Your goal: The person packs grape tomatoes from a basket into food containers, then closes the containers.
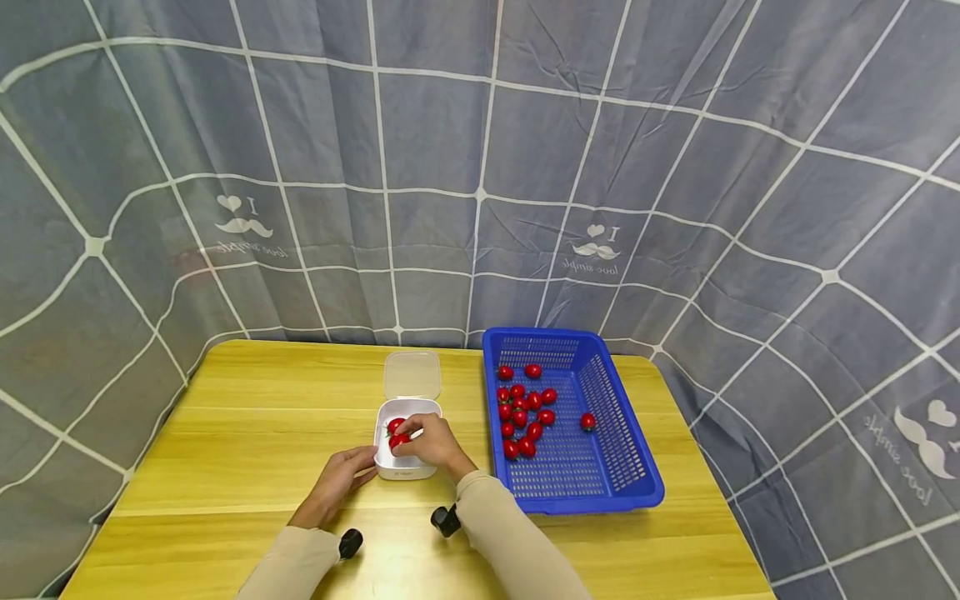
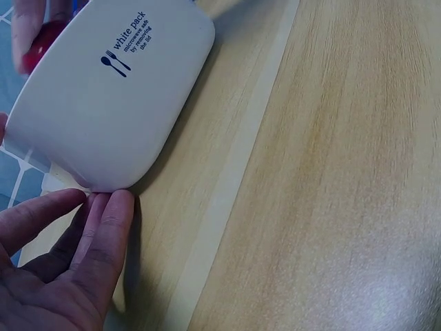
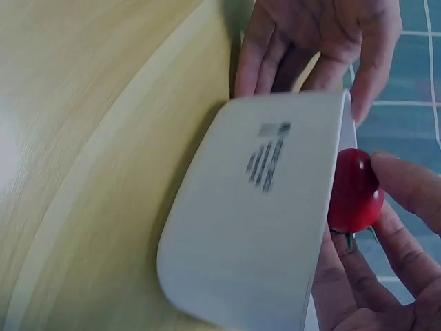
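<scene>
A white plastic food box (image 1: 406, 472) stands on the table with its lid folded back. My right hand (image 1: 437, 443) reaches over the rim and pinches a red cherry tomato (image 3: 356, 189) with green leaves between thumb and fingers. Another tomato (image 1: 395, 424) lies inside the box, partly hidden behind the held one. Fairly straight fingers of my left hand (image 1: 341, 481) touch the box's left side, with the thumb near the rim. In the left wrist view, the fingertips of that left hand (image 2: 83, 241) rest against the lower corner of the box.
A blue plastic basket (image 1: 585, 506) stands right of the box, with several cherry tomatoes (image 1: 520, 417) mostly along its left side. The translucent lid (image 1: 412, 375) lies behind the box. A grey checked curtain (image 1: 435, 233) borders the back of the wooden table (image 1: 262, 417).
</scene>
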`<state>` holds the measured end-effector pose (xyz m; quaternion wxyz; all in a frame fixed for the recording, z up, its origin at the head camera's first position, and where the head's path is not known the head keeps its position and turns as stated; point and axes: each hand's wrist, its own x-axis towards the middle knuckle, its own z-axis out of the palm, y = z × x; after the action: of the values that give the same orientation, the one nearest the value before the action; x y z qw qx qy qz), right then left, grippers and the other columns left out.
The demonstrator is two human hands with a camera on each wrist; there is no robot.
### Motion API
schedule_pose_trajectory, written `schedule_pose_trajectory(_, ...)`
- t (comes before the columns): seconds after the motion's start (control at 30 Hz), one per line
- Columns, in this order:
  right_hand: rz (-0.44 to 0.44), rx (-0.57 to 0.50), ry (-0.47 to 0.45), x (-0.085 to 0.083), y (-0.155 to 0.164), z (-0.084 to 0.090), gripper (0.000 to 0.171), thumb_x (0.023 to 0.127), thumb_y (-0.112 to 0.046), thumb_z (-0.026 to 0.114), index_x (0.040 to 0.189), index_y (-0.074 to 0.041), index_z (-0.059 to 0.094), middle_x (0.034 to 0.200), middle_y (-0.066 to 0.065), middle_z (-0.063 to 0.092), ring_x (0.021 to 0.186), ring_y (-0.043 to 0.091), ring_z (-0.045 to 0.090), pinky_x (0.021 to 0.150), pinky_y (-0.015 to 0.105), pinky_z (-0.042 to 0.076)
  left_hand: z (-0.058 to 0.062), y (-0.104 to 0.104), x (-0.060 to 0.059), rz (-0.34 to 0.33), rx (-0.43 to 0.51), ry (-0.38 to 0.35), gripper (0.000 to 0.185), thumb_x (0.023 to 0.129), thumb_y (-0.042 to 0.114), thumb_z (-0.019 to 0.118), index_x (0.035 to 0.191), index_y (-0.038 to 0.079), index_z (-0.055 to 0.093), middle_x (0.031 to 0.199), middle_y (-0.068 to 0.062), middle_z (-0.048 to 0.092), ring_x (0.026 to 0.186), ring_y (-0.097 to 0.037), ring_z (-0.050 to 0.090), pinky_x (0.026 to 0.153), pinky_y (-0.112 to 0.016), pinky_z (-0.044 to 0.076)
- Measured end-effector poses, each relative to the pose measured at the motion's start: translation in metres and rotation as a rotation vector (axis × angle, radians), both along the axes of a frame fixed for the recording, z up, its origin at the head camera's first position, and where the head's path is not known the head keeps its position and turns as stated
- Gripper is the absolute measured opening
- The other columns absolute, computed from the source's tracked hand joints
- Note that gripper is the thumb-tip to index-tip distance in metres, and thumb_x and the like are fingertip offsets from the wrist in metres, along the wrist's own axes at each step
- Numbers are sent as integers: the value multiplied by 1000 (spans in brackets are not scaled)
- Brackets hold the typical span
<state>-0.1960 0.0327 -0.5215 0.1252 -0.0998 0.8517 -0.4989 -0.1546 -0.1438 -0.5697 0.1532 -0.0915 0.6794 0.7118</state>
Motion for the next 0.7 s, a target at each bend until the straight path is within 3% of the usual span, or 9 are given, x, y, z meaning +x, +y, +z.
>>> schedule_pose_trajectory(0.27, 35, 25, 18, 6, -14, -4, 19, 67, 2, 82, 83, -1, 71, 75, 4, 67, 67, 4, 52, 60, 16, 47, 2, -1, 2, -6, -6, -1, 45, 103, 16, 46, 129, -20, 46, 131, -28, 52, 113, -26, 57, 99, -38, 50)
schedule_pose_trajectory(0.43, 60, 72, 33, 7, -16, -6, 19, 68, 2, 82, 82, -1, 70, 73, 2, 67, 66, 1, 53, 62, 15, 48, 2, -1, 3, -17, -4, 9, 47, 103, 17, 46, 128, -22, 45, 129, -29, 53, 113, -28, 58, 100, -40, 49)
schedule_pose_trajectory(0.7, 45, 10, -4, 7, -13, -2, 18, 71, 3, 79, 87, 4, 70, 73, 5, 68, 65, 3, 54, 59, 15, 46, 2, 0, 2, 8, 0, -9, 44, 103, 17, 46, 128, -20, 48, 128, -25, 54, 112, -22, 57, 98, -36, 51)
